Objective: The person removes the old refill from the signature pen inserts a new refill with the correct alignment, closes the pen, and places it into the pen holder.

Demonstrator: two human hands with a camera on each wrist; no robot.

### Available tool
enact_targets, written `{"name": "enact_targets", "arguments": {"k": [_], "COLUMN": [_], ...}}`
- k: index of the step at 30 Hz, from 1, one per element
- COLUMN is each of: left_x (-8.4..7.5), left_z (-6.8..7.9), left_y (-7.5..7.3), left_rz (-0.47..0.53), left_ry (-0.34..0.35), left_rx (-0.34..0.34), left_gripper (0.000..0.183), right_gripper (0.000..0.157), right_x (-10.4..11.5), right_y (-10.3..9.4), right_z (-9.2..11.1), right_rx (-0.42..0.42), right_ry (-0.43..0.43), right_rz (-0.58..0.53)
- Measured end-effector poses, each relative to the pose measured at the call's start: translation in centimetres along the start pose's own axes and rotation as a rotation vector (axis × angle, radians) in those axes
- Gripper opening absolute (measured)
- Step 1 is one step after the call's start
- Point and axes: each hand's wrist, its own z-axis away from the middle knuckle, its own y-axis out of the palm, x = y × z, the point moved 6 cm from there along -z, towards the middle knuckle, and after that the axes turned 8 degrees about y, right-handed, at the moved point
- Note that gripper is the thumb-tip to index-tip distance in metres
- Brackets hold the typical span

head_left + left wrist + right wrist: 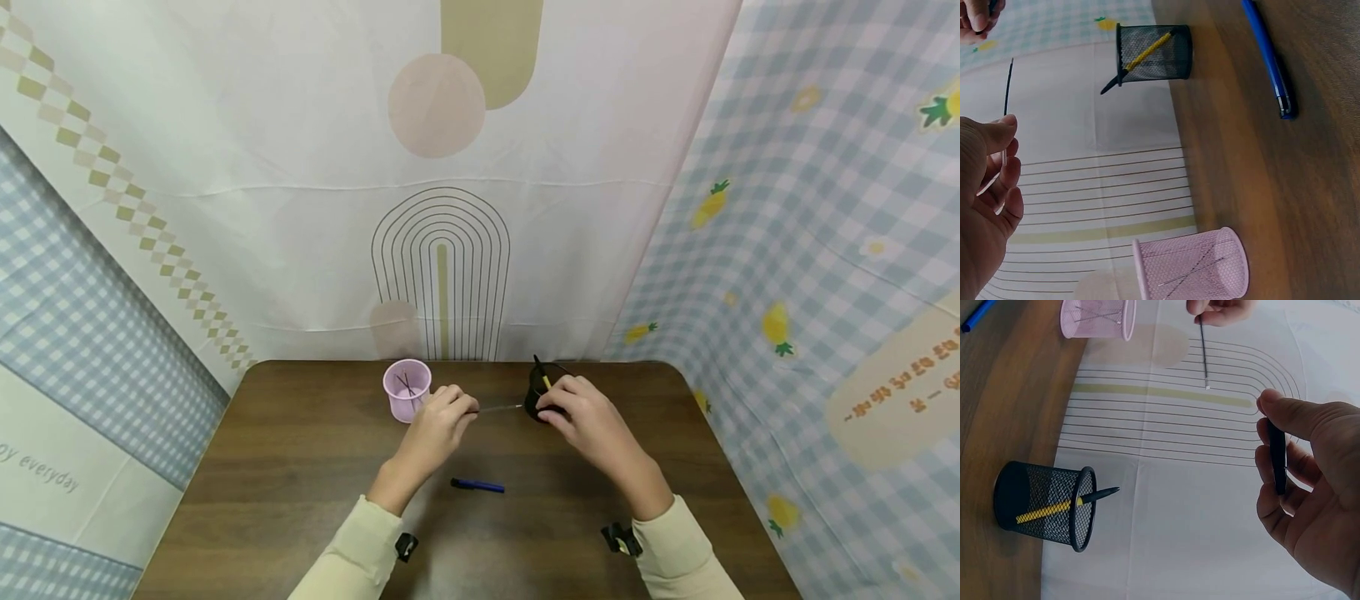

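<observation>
My left hand (441, 423) pinches a thin, dark pen refill (498, 408) between thumb and fingers, its free end pointing toward the other hand. In the right wrist view the refill (1204, 353) ends in a small pale tip. My right hand (592, 421) grips a short black tapered pen piece (1277, 456), partly covered by the fingers; I cannot tell whether it is a cap or a barrel. A gap separates refill and black piece. Behind the right hand stands a black mesh cup (1047, 494) holding a yellow and black pen (1054, 510).
Left of the hands is a pink mesh cup (401, 407) with thin refill-like sticks (1194, 273) inside. A blue pen (480, 485) lies on the brown wooden table (300, 500) between the forearms. Patterned cloth (300, 250) hangs behind and at both sides.
</observation>
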Motion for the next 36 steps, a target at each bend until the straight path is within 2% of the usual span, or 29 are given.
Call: {"name": "enact_targets", "arguments": {"k": [16, 26, 36], "left_x": [1.5, 2.4, 3.6], "left_z": [0.9, 1.7, 3.1], "left_y": [3.2, 5.2, 7.6], "left_rz": [-0.029, -0.005, 0.012], "left_ry": [-0.044, -0.125, -0.193], "left_rx": [0.094, 0.197, 0.249], "left_gripper": [0.009, 0.014, 0.015], "right_gripper": [0.012, 0.015, 0.015], "right_x": [0.1, 0.1, 0.2], "right_y": [0.3, 0.4, 0.3], "right_z": [0.4, 0.6, 0.6], "right_rx": [0.007, -0.008, -0.010], "right_ry": [0.002, -0.015, -0.018], "right_rz": [-0.028, -0.048, -0.053]}}
